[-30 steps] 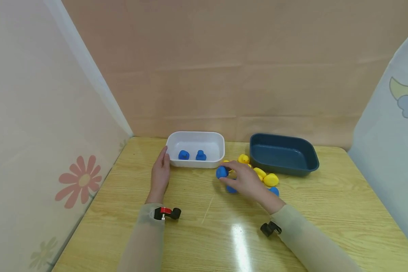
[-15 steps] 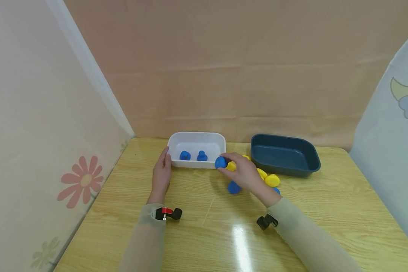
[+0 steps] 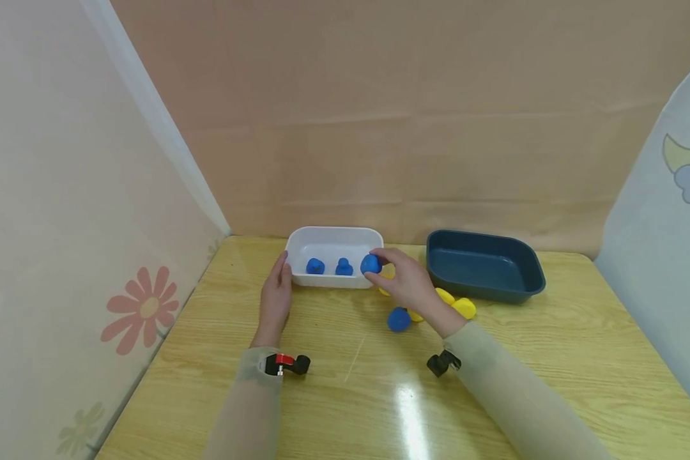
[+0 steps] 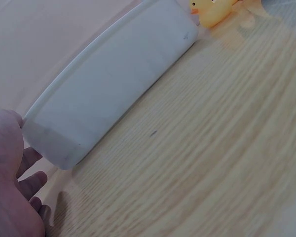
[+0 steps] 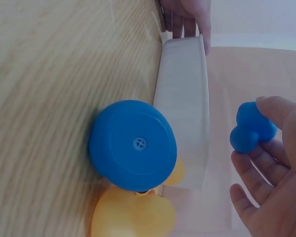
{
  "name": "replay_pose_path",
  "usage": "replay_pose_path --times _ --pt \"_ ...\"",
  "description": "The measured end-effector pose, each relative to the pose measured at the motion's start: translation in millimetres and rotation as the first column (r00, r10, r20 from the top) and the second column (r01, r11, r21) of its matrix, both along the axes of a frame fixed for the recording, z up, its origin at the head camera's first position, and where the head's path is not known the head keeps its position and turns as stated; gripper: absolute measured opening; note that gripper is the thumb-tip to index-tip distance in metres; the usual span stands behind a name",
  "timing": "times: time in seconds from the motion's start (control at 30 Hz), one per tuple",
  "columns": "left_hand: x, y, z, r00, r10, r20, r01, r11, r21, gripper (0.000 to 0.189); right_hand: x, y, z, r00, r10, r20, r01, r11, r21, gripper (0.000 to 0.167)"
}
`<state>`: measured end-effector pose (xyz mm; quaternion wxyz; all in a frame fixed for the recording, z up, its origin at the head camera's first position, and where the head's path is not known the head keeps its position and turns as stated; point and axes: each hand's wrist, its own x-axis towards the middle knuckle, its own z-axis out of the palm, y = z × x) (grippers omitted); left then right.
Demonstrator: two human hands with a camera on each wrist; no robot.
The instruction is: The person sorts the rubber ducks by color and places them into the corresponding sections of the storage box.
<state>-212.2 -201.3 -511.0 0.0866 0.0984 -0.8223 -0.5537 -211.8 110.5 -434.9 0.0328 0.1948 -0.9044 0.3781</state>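
The person's right hand (image 3: 409, 281) pinches a blue toy duck (image 3: 370, 264) between thumb and fingers, the gap between them narrowed to the toy's own width. The right wrist view shows the duck raised higher than the rim of the white bin (image 3: 333, 281) and apart from it, probably to keep it clear of the wall. In the head view it overlaps the bin's near right corner; whether it is over the inside or just in front cannot be told. The hold is by the fingertips, with the palm off the toy, which likely suits something so small and round.

The left hand (image 3: 275, 297) rests against the outside of the bin's left end, fingers relaxed and nothing in its grasp. It seems to serve as a brace, perhaps to stop the bin sliding over the smooth tabletop (image 3: 345, 396).

Inside the white bin, two blue ducks (image 3: 315, 266) sit near the front wall, apart from each other. Another, the loose duck (image 3: 399, 320), lies tipped on the tabletop with its round base showing, among yellow ducks (image 3: 464, 308) that the right hand partly hides. This loose group lies in front of the space between the white bin and the dark bin (image 3: 483, 262), apparently within easy reach of both.
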Motion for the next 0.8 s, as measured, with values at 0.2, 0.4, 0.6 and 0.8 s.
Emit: replay_pose_path --times 0.2,0.4,0.6,0.8 --pt "-1.5 -0.2 -1.3 1.000 0.004 -0.015 -0.004 1.000 -0.004 0.055 -10.1 -3.9 0.0 1.000 -0.014 0.018 0.014 1.000 -0.006 0.057" --pt "-1.4 0.5 -3.3 1.000 0.006 -0.009 -0.006 1.000 0.001 0.055 -18.0 -8.4 -1.2 1.000 -0.027 0.014 0.027 1.000 0.004 0.055" --pt "-0.6 1.4 -3.1 1.000 0.008 -0.008 -0.008 1.000 0.002 0.054 -25.7 -13.7 -2.9 0.998 -0.041 0.046 0.041 0.999 0.008 0.054" --pt "-0.7 0.5 -3.5 1.000 0.005 -0.013 -0.005 1.000 0.004 0.054 -36.1 -17.9 -5.2 0.996 -0.052 0.072 0.051 0.999 0.016 0.054"
